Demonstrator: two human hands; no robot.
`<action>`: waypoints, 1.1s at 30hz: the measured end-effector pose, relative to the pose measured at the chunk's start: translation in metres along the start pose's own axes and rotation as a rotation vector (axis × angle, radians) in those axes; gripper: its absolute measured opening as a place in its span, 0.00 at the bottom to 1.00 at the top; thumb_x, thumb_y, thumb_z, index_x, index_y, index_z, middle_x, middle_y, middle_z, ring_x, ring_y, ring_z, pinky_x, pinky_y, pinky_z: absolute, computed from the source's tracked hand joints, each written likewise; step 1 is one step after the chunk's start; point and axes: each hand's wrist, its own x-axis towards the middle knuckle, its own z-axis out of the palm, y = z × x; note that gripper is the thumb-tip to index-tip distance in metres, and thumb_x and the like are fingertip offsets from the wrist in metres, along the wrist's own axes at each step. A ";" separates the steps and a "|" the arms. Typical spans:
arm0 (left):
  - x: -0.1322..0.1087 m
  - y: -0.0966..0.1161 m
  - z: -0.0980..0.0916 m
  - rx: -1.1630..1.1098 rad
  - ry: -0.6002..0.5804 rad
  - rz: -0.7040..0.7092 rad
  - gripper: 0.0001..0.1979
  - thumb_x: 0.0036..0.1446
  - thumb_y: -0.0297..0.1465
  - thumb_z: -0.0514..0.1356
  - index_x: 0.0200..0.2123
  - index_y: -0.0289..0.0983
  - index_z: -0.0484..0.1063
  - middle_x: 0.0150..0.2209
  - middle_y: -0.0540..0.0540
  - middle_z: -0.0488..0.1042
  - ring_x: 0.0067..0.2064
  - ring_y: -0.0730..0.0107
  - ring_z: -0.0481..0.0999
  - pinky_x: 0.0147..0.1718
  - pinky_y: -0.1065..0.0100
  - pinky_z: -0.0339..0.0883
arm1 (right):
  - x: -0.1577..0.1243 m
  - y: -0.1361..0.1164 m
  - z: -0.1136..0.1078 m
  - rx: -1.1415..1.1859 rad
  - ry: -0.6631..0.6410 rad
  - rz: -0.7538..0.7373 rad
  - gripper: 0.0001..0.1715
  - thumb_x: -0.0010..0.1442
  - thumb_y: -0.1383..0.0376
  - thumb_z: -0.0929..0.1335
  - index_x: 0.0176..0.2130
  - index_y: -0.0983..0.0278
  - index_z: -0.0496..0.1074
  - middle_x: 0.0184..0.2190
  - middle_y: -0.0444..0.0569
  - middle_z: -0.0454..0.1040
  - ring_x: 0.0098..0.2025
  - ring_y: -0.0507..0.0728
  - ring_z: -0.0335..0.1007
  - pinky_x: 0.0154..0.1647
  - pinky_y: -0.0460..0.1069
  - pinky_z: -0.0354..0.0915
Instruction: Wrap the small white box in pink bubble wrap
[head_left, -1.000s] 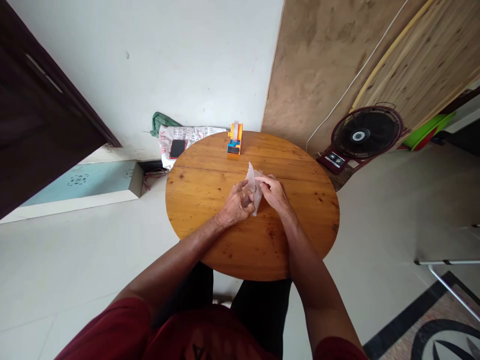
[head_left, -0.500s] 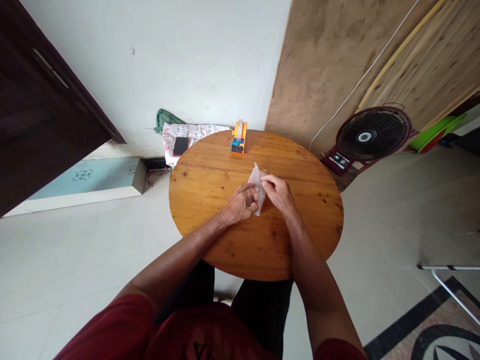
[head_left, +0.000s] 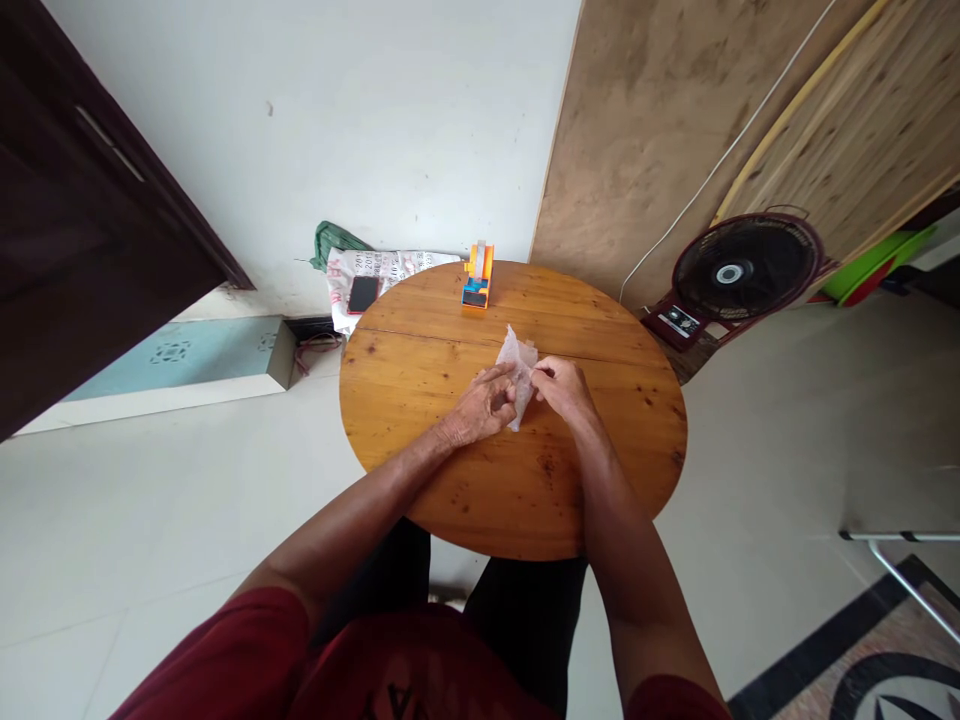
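On wooden table (head_left: 420, 370) — left hand (head_left: 478, 408), right hand (head_left: 565, 388) — fingers (head_left: 543, 377) of each pinching thin whitish sheet (head_left: 513, 349).

On the white sheet (head_left: 435, 258) near the wall, there is printing in dark ink. I can read the digits "201" at the beginning of a line; the digit which follows is not certain. More dark characters stand to the right of them, but they are too small for me to read. The same sheet carries also red marks at its left side, not legible. On the front of the red shirt (head_left: 442, 650), one dark sign resembles the letter "A". The fan (head_left: 729, 273) has pale lettering along its upper rim, too blurred to be read.
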 end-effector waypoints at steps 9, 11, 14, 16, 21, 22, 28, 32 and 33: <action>0.001 -0.004 0.001 -0.043 -0.023 -0.007 0.07 0.50 0.21 0.59 0.31 0.38 0.69 0.51 0.40 0.77 0.68 0.58 0.62 0.64 0.52 0.59 | 0.002 0.004 0.000 0.039 0.059 -0.001 0.17 0.55 0.51 0.67 0.25 0.61 0.69 0.21 0.44 0.74 0.21 0.52 0.67 0.23 0.46 0.60; 0.001 -0.005 0.001 -0.039 -0.026 -0.010 0.06 0.50 0.21 0.58 0.31 0.38 0.69 0.52 0.40 0.76 0.67 0.57 0.62 0.64 0.52 0.60 | 0.003 0.002 0.005 -0.073 0.053 -0.034 0.19 0.55 0.49 0.68 0.24 0.61 0.69 0.22 0.45 0.74 0.24 0.54 0.68 0.25 0.47 0.60; 0.002 -0.006 0.001 -0.031 -0.029 -0.010 0.06 0.50 0.21 0.59 0.30 0.38 0.69 0.55 0.40 0.75 0.67 0.58 0.63 0.63 0.55 0.61 | 0.003 0.000 0.011 -0.200 0.066 -0.050 0.11 0.54 0.59 0.68 0.23 0.60 0.70 0.23 0.45 0.75 0.28 0.55 0.69 0.28 0.47 0.59; 0.002 -0.006 0.001 -0.034 -0.039 -0.015 0.06 0.51 0.21 0.59 0.30 0.38 0.69 0.55 0.40 0.74 0.66 0.59 0.64 0.62 0.57 0.62 | 0.004 0.000 0.012 -0.191 0.073 -0.043 0.07 0.52 0.64 0.67 0.23 0.60 0.70 0.22 0.44 0.75 0.27 0.55 0.70 0.29 0.48 0.60; 0.002 -0.001 -0.003 -0.077 -0.057 -0.032 0.06 0.50 0.21 0.58 0.30 0.37 0.69 0.52 0.41 0.76 0.63 0.59 0.68 0.61 0.55 0.63 | 0.003 0.003 0.007 0.076 0.041 0.066 0.05 0.52 0.64 0.65 0.26 0.60 0.70 0.18 0.41 0.72 0.21 0.54 0.70 0.25 0.47 0.63; 0.003 0.000 -0.004 -0.079 -0.058 -0.041 0.06 0.50 0.21 0.58 0.29 0.38 0.69 0.51 0.42 0.77 0.63 0.58 0.68 0.61 0.55 0.63 | 0.002 0.003 0.006 0.122 0.033 0.082 0.05 0.52 0.63 0.65 0.26 0.60 0.69 0.19 0.41 0.72 0.20 0.54 0.70 0.25 0.47 0.63; 0.004 -0.002 -0.004 -0.090 -0.064 -0.024 0.06 0.50 0.21 0.58 0.28 0.38 0.68 0.52 0.43 0.76 0.63 0.59 0.68 0.60 0.57 0.64 | 0.004 0.007 0.011 0.235 0.003 0.047 0.11 0.54 0.57 0.65 0.27 0.61 0.70 0.21 0.43 0.74 0.22 0.53 0.71 0.24 0.46 0.65; 0.003 -0.007 -0.001 -0.076 -0.062 -0.005 0.07 0.51 0.20 0.58 0.29 0.39 0.67 0.48 0.44 0.77 0.66 0.60 0.65 0.62 0.58 0.62 | 0.005 0.008 0.015 0.303 -0.049 0.042 0.14 0.54 0.54 0.66 0.27 0.62 0.70 0.23 0.44 0.74 0.24 0.53 0.70 0.24 0.46 0.65; 0.002 -0.008 -0.001 -0.056 -0.050 -0.001 0.07 0.51 0.20 0.58 0.30 0.39 0.68 0.48 0.44 0.77 0.66 0.59 0.64 0.62 0.58 0.63 | 0.005 0.007 0.014 0.324 -0.055 0.052 0.14 0.53 0.54 0.66 0.28 0.62 0.70 0.23 0.44 0.74 0.23 0.53 0.69 0.24 0.46 0.64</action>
